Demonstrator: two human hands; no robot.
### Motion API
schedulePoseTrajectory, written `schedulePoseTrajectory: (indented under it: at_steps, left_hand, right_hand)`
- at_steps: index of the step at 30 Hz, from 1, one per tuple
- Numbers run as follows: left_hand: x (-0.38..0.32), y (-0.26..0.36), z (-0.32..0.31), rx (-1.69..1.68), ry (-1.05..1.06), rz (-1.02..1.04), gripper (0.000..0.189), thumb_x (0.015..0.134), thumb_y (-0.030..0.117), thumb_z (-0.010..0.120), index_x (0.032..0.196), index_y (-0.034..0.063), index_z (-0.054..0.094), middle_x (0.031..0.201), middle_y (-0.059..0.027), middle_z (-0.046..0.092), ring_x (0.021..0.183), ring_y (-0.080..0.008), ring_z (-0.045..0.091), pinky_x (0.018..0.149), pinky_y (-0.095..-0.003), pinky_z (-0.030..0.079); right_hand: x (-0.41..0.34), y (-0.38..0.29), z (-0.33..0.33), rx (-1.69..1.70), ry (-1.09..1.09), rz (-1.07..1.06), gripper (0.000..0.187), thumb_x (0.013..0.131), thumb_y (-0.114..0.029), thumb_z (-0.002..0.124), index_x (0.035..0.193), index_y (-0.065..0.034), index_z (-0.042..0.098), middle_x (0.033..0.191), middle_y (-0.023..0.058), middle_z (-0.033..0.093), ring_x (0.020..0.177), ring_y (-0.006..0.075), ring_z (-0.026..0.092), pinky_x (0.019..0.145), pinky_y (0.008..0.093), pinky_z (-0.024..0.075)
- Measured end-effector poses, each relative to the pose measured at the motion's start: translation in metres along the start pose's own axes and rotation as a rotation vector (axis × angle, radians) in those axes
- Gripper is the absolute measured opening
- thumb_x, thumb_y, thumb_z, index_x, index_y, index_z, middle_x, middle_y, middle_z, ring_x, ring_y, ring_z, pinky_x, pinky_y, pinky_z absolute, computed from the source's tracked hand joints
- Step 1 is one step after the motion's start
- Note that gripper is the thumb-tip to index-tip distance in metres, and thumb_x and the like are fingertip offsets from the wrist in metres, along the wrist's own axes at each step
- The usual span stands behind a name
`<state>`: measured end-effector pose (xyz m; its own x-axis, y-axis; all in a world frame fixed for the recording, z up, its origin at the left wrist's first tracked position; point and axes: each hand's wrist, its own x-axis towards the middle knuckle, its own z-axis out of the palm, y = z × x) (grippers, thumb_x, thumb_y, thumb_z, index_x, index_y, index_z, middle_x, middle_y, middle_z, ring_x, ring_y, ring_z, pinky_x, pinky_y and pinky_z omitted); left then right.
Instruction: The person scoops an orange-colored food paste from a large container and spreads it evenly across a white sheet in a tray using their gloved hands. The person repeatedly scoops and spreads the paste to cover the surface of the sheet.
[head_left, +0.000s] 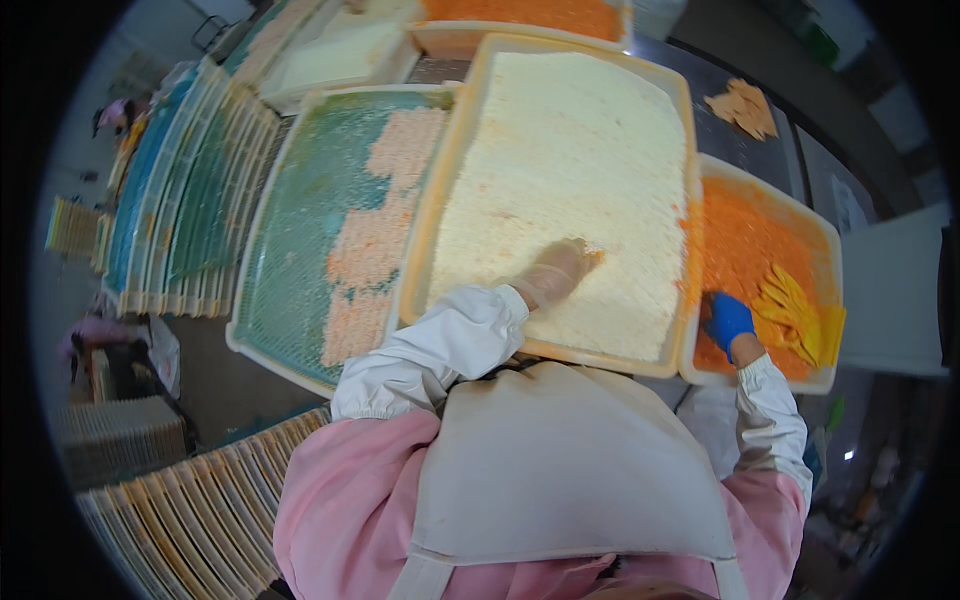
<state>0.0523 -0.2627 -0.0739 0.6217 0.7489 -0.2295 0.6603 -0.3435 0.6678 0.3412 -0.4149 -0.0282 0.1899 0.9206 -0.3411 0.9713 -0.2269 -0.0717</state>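
Observation:
My left hand (559, 271), in a thin clear glove, is at the pale crumbs (577, 150) filling the large central tub (420, 247); a bit of orange food shows at its fingertips. In a blue glove, my right hand (726, 322) reaches into the orange mixture (750, 225) in the smaller tub (834, 247) on the right. Its fingers are partly hidden. Yellow rubber gloves (791, 315) lie on that mixture. Left of the crumbs, a green mesh tray (285, 225) bears rows of breaded pieces (367, 251) along its right side.
Stacked trays (202, 202) stand at the left, with more racked trays (187, 510) at lower left. Behind are another tub of orange mixture (525, 9) and a white container (345, 56). A tan glove (742, 109) lies at upper right. People in pink (116, 112) are at far left.

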Motion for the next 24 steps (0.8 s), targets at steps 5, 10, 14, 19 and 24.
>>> schedulePoseTrajectory:
  at_steps: [5,10,14,19,24]
  left_hand:
    - [-0.055,-0.030,-0.113,-1.066,0.038,-0.265,0.044,0.085,0.044,0.049,0.107,0.0058,0.054,0.085,-0.0020,0.049,0.064,-0.0093,0.043,0.055,-0.0236,0.042]
    - [-0.017,-0.185,-0.208,-0.958,0.649,-0.011,0.044,0.091,0.044,0.037,0.100,0.0040,0.052,0.112,-0.0102,0.053,0.097,-0.0195,0.051,0.077,-0.0368,0.045]
    - [0.007,-0.194,-0.280,0.326,0.376,-0.360,0.044,0.091,0.039,0.038,0.108,0.0009,0.052,0.117,-0.0135,0.054,0.104,-0.0200,0.052,0.085,-0.0322,0.040]
    - [0.022,-0.229,-0.279,-0.378,0.422,-0.246,0.052,0.088,0.043,0.044,0.115,-0.0009,0.051,0.113,-0.0181,0.055,0.097,-0.0220,0.055,0.084,-0.0303,0.041]
    - [0.033,-0.220,-0.266,-0.775,0.617,-0.409,0.058,0.087,0.046,0.043,0.118,-0.0023,0.049,0.116,-0.0158,0.053,0.103,-0.0224,0.052,0.088,-0.0294,0.038]
  right_hand:
    - [0.000,0.030,0.050,-0.089,-0.355,0.102,0.024,0.080,-0.021,0.050,0.098,-0.0090,0.061,0.099,0.0177,0.060,0.089,0.0355,0.058,0.072,0.0419,0.0468]
    - [-0.006,0.022,0.027,-0.193,-0.481,0.036,0.025,0.077,-0.025,0.055,0.094,-0.0094,0.064,0.095,0.0180,0.061,0.089,0.0337,0.059,0.073,0.0397,0.0481]
    - [-0.006,0.026,0.027,-0.304,-0.441,0.092,0.020,0.077,-0.020,0.056,0.090,-0.0084,0.065,0.091,0.0168,0.063,0.085,0.0322,0.061,0.071,0.0387,0.0489]
    - [-0.017,0.018,0.018,-0.214,-0.277,0.186,0.016,0.074,-0.018,0.058,0.083,-0.0079,0.066,0.085,0.0164,0.063,0.082,0.0326,0.061,0.069,0.0389,0.0492]
    - [-0.010,0.002,-0.009,-0.172,-0.292,0.270,0.019,0.070,-0.018,0.060,0.085,-0.0078,0.067,0.084,0.0168,0.063,0.082,0.0348,0.060,0.070,0.0395,0.0485]
